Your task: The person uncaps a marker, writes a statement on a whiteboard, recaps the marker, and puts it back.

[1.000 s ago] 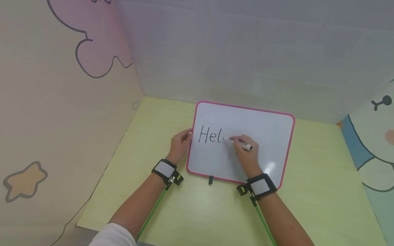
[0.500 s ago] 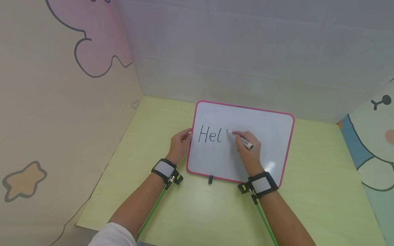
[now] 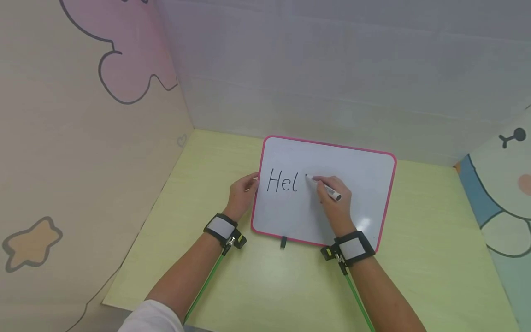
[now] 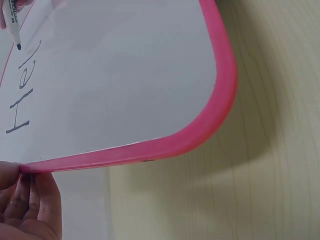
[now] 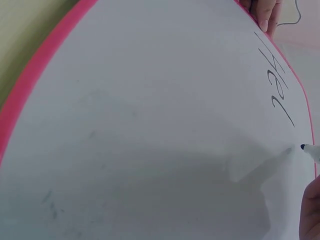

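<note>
A whiteboard (image 3: 290,212) with a pink rim bears the black handwritten letters "Hel" (image 3: 283,181) on its left part. My left hand (image 3: 242,196) grips the board's left edge; in the left wrist view its thumb (image 4: 8,175) lies over the pink rim and the fingers (image 4: 47,200) curl beneath. Between thumb and fingers, my right hand (image 3: 338,203) pinches a white marker (image 3: 333,193). The black tip (image 4: 19,47) points at the board to the right of the "l", near that letter's top. Whether it touches the surface is hard to tell.
The board lies on a pale yellow table (image 3: 265,286). A small black tab (image 3: 284,242) sticks out at its lower rim. A grey wall (image 3: 332,83) rises behind, and decorated panels stand left and right. Green cords (image 3: 207,286) run from both wrist cameras.
The marker tip has moved up and slightly right from beside the foot of the "l", with the right hand following. Over the last half second it barely moves. My left hand stays put.
</note>
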`<state>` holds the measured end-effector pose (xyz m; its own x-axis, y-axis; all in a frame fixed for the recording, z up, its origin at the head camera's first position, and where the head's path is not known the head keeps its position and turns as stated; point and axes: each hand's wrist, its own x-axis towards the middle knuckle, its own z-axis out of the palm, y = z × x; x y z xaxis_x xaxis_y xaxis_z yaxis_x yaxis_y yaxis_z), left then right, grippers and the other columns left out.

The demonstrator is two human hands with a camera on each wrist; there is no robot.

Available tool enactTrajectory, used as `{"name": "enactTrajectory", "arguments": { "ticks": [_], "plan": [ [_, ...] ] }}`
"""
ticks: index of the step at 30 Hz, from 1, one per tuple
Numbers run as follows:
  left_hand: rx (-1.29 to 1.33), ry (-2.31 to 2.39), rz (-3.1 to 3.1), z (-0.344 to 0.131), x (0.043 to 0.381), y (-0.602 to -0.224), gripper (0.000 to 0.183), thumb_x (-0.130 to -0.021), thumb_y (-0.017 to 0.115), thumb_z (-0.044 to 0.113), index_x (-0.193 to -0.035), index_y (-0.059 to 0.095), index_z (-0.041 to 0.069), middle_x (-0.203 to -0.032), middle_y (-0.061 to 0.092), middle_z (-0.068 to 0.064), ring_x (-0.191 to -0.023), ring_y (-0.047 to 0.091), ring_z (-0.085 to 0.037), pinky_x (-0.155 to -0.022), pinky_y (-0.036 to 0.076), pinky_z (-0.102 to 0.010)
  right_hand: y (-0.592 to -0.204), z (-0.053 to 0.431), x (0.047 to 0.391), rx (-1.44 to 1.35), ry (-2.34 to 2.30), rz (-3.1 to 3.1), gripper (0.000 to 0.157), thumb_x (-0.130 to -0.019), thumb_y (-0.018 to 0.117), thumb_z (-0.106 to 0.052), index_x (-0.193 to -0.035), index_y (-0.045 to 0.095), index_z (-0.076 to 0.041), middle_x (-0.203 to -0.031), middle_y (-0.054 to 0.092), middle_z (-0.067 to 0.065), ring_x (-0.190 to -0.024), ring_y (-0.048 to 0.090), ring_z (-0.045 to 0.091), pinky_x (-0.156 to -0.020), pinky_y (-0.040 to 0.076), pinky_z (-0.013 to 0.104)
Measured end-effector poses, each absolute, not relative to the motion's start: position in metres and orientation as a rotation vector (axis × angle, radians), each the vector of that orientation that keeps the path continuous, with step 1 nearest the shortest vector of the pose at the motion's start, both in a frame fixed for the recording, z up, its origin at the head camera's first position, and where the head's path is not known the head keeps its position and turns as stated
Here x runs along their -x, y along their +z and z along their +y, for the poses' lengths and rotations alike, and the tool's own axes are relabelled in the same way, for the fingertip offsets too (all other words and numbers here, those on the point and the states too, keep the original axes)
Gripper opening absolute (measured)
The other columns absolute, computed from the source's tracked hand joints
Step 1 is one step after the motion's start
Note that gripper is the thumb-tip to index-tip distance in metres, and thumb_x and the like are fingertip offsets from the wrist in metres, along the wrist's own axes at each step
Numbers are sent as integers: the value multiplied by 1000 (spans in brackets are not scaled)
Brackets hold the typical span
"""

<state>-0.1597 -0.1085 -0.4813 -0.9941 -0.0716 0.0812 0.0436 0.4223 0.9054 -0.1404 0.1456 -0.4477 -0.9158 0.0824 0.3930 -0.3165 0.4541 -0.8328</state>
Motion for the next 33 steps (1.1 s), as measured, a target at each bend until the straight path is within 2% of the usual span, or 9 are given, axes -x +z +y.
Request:
{"name": "enactTrajectory", "arguments": {
  "ticks": [9,23,33],
  "plan": [
    [-40,-1652,-2562,-108,161,-481,32,-94,57,16,-125,61,10,-105,68,-11,-97,64,-22,-90,52,-38,-449,147,142,-215,1438,-2346,19,-93,57,-20,-101,71,-12,-80,59,-3,-61,51,11,-49,42,17],
    [-37,-1644,-2566,-108,159,-480,32,-95,57,16,-126,61,9,-105,68,-11,-98,64,-22,-90,52,-37,-452,147,137,-206,1575,-2377,13,-87,61,-7,-91,73,-8,-71,60,3,-58,49,12,-49,39,19],
    [-53,-1659,-2564,-108,158,-478,33,-95,57,15,-126,60,9,-108,68,-13,-100,64,-23,-92,52,-38,-422,139,122,-234,1572,-2420,14,-85,57,0,-89,71,3,-70,62,12,-59,47,10,-52,39,18]
  ]
}}
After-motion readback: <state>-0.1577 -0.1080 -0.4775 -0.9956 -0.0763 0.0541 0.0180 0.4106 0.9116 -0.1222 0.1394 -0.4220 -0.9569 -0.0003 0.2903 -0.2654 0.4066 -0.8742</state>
